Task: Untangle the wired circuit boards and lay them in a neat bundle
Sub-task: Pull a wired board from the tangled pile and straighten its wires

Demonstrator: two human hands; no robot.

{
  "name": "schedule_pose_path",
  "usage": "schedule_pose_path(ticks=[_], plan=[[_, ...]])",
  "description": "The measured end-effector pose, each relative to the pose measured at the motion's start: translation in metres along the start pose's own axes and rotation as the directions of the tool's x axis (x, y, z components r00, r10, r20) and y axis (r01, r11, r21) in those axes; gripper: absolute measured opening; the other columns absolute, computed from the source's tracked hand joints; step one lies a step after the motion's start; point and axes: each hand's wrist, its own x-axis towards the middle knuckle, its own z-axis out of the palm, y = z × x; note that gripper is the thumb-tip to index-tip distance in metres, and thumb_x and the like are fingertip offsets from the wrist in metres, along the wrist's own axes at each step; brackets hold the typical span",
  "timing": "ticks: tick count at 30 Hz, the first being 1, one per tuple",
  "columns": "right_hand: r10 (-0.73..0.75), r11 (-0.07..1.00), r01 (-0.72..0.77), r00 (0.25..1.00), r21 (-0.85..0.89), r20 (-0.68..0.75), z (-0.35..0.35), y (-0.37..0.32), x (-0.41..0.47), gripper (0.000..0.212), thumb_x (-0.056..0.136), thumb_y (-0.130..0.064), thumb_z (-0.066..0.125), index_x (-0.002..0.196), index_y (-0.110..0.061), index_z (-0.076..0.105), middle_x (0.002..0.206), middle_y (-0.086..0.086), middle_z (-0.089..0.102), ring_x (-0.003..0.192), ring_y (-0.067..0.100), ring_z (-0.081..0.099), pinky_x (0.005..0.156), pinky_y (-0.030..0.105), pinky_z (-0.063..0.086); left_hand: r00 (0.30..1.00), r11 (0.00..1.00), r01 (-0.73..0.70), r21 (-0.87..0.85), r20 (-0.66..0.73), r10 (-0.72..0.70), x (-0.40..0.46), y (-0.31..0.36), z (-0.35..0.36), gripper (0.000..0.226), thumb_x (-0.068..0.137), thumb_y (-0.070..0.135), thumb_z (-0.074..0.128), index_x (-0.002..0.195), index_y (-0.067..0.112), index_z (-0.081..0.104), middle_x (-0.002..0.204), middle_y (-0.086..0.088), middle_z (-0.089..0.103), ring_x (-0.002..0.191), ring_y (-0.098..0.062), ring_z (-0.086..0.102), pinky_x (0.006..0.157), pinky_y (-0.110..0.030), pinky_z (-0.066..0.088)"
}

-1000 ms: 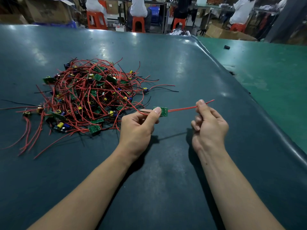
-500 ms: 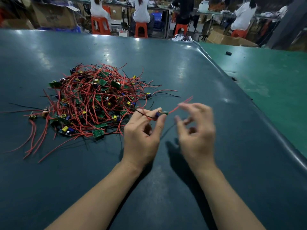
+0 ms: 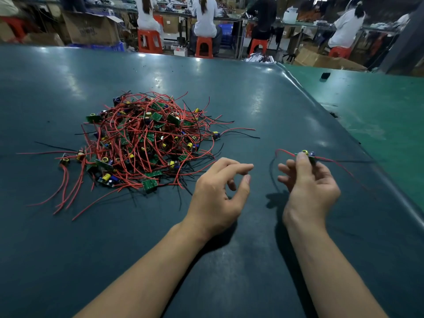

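The right hand [image 3: 309, 180] pinches one freed circuit board [image 3: 307, 154], its wires trailing; the left hand [image 3: 218, 191] is loosely curled and empty. Better to lay this board well apart from the tangled pile [image 3: 146, 143], wires straight

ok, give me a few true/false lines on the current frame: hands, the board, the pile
1. The right hand pinches a circuit board with red wires. True.
2. The left hand grips a board too. False: it holds nothing, fingers loosely curled.
3. The tangled pile lies left of both hands. True.
4. The held board rests on the table. False: it is lifted above the surface.
5. The pile's wires are mostly black. False: mostly red, with a few black.
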Motion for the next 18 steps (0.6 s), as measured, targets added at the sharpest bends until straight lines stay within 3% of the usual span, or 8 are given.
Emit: schedule_pose_path(ticks=[7, 12, 16, 18], plan=[[0.264, 0.937, -0.219, 0.954, 0.271, -0.141, -0.017, -0.008, 0.009, 0.007, 0.094, -0.008, 0.063, 0.088, -0.010, 0.060, 0.088, 0.010, 0.070, 0.069, 0.015, 0.073, 0.059, 0.020, 0.054, 1.000, 0.999, -0.015, 0.050, -0.015, 0.016, -0.003, -0.001, -0.010, 0.017, 0.088, 0.010, 0.063, 0.103, 0.009, 0.071, 0.085, 0.003, 0.061, 0.061, -0.016, 0.053, 0.063, -0.021, 0.043], [0.312, 0.913, -0.235, 0.928, 0.334, -0.202, -0.023, -0.012, 0.013, 0.014, 0.100, -0.010, 0.052, 0.110, 0.000, 0.055, 0.105, 0.011, 0.069, 0.071, 0.014, 0.074, 0.056, 0.018, 0.053, 0.999, 0.996, -0.022, 0.088, -0.032, 0.025, -0.003, -0.003, -0.020, 0.012, 0.087, 0.010, 0.064, 0.095, 0.009, 0.073, 0.076, 0.006, 0.065, 0.054, -0.012, 0.053, 0.059, -0.027, 0.047], [0.361, 0.888, -0.277, 0.914, 0.367, -0.183, -0.023, -0.016, 0.013, 0.017, 0.106, -0.017, 0.039, 0.097, -0.006, 0.049, 0.113, 0.011, 0.064, 0.071, 0.017, 0.074, 0.059, 0.018, 0.054, 0.999, 0.995, -0.011, 0.102, -0.047, 0.016, 0.001, -0.004, -0.026, 0.016, 0.088, 0.011, 0.063, 0.101, 0.009, 0.072, 0.076, 0.017, 0.060, 0.055, -0.007, 0.053, 0.061, -0.021, 0.046], [0.350, 0.902, -0.278, 0.919, 0.330, -0.183, -0.024, -0.015, 0.012, 0.022, 0.107, -0.023, 0.036, 0.103, -0.005, 0.049, 0.117, 0.010, 0.063, 0.070, 0.014, 0.074, 0.058, 0.017, 0.054, 1.000, 0.994, -0.005, 0.106, -0.030, 0.009, 0.002, -0.004, -0.027, 0.021, 0.089, 0.012, 0.063, 0.108, 0.010, 0.071, 0.071, 0.021, 0.053, 0.054, -0.004, 0.049, 0.061, -0.019, 0.044]])
